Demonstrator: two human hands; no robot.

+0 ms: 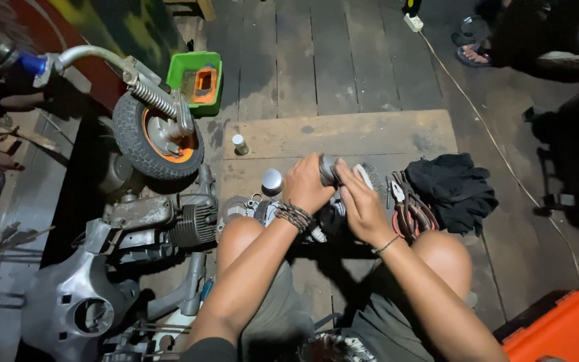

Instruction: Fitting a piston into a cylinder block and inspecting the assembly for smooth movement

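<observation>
I sit on a wooden floor with my knees up. My left hand and my right hand meet in front of me, both closed around a small grey metal cylinder part. The left wrist wears several braided bands, the right a thin bracelet. A shiny metal piston-like cylinder stands on the plywood board just left of my left hand. Small metal engine parts lie below it.
A stripped scooter engine with its small orange-rimmed wheel lies at left, grey body panels beneath. Pliers and a black cloth lie at right. A green tray, small can, orange toolbox, and another person's sandalled foot are around.
</observation>
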